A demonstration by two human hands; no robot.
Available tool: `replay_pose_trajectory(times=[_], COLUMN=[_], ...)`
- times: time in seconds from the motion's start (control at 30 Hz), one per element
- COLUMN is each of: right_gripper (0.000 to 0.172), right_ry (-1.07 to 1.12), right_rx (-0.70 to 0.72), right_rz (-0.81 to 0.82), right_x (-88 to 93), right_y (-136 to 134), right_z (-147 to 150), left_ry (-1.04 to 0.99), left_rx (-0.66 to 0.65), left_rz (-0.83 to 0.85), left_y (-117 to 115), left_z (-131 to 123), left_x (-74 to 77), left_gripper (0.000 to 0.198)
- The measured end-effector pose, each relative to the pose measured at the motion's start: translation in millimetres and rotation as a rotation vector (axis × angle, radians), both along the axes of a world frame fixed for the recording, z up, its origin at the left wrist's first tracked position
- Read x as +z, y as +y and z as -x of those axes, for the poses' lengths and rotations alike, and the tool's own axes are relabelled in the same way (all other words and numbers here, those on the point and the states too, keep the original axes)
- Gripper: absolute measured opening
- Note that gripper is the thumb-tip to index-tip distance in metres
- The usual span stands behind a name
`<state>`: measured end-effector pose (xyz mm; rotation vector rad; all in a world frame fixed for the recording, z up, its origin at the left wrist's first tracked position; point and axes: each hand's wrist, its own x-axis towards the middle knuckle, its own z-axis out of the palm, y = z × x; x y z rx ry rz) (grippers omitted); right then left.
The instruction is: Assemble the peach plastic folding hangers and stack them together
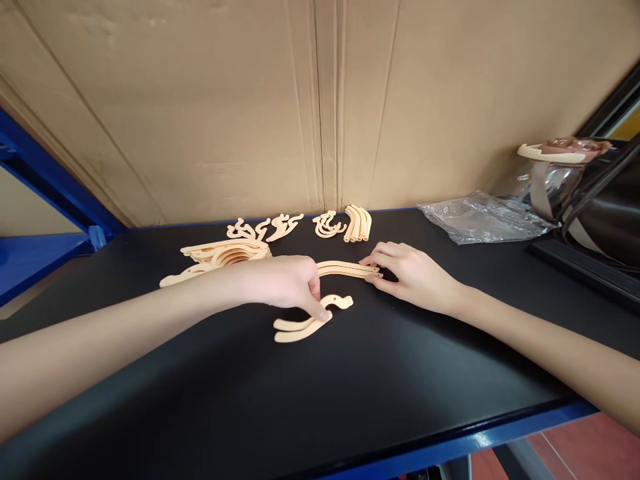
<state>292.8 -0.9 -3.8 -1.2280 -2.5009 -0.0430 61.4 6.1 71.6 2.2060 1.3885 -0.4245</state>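
My left hand [295,283] reaches over the middle of the black table, thumb and fingers closed on pale beige folding hanger parts. Those hanger parts [300,327] are two curved arms lying close together, with a hooked piece [341,301] beyond the thumb. My right hand [413,273] pinches the right end of two long curved beige strips [345,268] lying side by side. Their left ends are hidden behind my left hand. Beside my left wrist, a stack of beige hanger arms [225,255] is partly covered by my forearm.
Small beige hooks [247,230] lie in groups along the back edge, next to a bundle of curved strips [357,223]. A clear plastic bag [485,217] rests at the back right, near a transparent container [555,180]. Cardboard [210,120] stands behind the black table [320,407].
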Motion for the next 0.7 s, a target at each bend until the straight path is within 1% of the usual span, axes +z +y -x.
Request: replay_pose_trajectory(times=[0.1,0.17,0.23,0.27,0.3,0.37,0.4,0.43,0.5,0.57,0.7], right_gripper=[0.022,0.022,0.022,0.022,0.022,0.022,0.022,0.022,0.021,0.021,0.021], right_ry=[-0.003,0.001,0.006,0.008,0.010,0.016,0.019,0.023,0.028,0.030,0.029], right_rx=[0.003,0.007,0.004,0.002,0.002,0.007,0.012,0.015,0.014,0.016,0.016], right_rz=[0.016,0.019,0.018,0.018,0.019,0.025,0.029,0.034,0.039,0.039,0.040], right_x=[0.5,0.6,0.8,0.9,1.1,1.6,1.8,2.0,2.0,1.8,1.9], right_y=[-0.6,-0.9,-1.2,-1.2,-1.3,-1.2,-1.0,-0.8,-0.2,0.3,0.5], right_z=[-0.2,-0.4,-0.6,-0.6,-0.6,-0.6,-0.6,-0.7,-0.8,-1.1,-1.8], left_ry=[0.060,0.059,-0.009,-0.067,-0.112,-0.137,-0.092,-0.064,-0.020,0.015,0.088], left_rx=[-0.025,-0.035,-0.035,-0.042,-0.051,-0.088,-0.091,-0.089,-0.089,-0.118,-0.256], left_rz=[-0.091,-0.097,-0.111,-0.158,-0.247,-0.431,-0.510,-0.552,-0.621,-0.669,-0.710], left_y=[-3.5,-1.0,8.7,16.1,24.7,43.3,52.2,60.5,73.9,82.9,91.7], left_z=[5.2,6.3,5.4,4.3,2.9,-0.5,-2.4,-4.4,-8.5,-12.3,-17.0], left_x=[5.6,11.6,16.4,17.7,17.9,15.1,12.4,9.0,1.8,-4.3,-10.5], left_gripper=[0.028,0.032,0.037,0.037,0.038,0.036,0.035,0.033,0.029,0.025,0.020])
